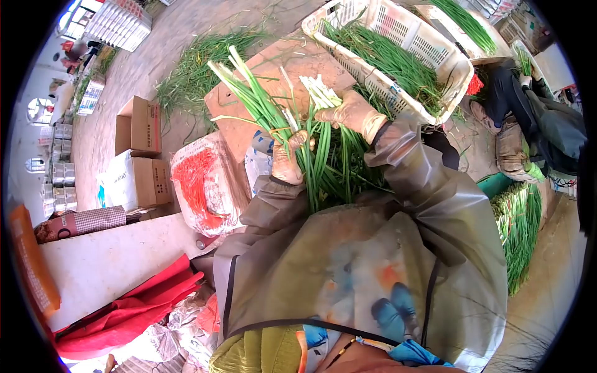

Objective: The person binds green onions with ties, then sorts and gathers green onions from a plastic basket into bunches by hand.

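My gloved left hand (287,156) is closed around a loose bunch of chives (256,102), their pale stems pointing up and to the left. Wrapped round a second bunch of chives (320,92), my gloved right hand (353,115) has the white stem ends showing past its fingers. More long green leaves (326,165) hang below and between the hands, over my lap. A brown board (305,57) lies just beyond both hands.
A white plastic crate (398,92) with chives stands front right. Left are a bag of red ties (200,180) and cardboard boxes (138,126). Loose greens (208,68) litter the floor. Another person (528,105) sits at right, near stacked chives (519,230).
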`<state>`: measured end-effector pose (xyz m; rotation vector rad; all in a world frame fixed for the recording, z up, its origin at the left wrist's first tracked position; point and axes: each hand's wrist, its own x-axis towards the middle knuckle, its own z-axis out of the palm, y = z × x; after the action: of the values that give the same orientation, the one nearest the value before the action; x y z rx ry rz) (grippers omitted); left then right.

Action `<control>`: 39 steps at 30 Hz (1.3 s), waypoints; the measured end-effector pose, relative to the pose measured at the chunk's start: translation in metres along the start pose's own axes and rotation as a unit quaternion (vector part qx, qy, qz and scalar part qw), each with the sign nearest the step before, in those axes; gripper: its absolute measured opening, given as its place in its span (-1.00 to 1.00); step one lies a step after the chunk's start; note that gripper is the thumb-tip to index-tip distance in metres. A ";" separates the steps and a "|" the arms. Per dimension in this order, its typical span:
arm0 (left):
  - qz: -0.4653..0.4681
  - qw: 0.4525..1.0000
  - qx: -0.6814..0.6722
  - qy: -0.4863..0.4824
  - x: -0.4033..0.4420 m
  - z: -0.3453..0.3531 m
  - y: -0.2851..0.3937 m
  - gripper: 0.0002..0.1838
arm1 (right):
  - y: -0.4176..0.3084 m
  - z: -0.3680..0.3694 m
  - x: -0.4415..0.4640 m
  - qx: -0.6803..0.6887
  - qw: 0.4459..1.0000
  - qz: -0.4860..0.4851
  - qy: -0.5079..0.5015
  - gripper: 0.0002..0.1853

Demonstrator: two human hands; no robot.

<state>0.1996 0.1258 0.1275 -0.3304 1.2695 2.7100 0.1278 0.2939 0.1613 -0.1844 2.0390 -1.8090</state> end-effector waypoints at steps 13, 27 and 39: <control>-0.089 0.981 -0.027 -0.170 -0.017 -0.034 0.012 -0.36 | 0.004 -0.027 -0.004 0.070 0.992 0.000 0.103 -0.60; 0.007 0.982 -0.099 -0.163 -0.041 -0.115 0.047 -0.36 | -0.009 -0.110 -0.014 0.125 0.980 -0.062 0.144 -0.67; -0.056 0.987 0.082 -0.123 0.020 0.025 0.028 -0.71 | -0.041 -0.016 -0.017 -0.131 0.987 -0.088 -0.007 -0.30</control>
<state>0.1712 0.1273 0.1588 -0.0440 1.3454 2.4426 0.1301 0.3087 0.2060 -0.4652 2.3094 -1.6228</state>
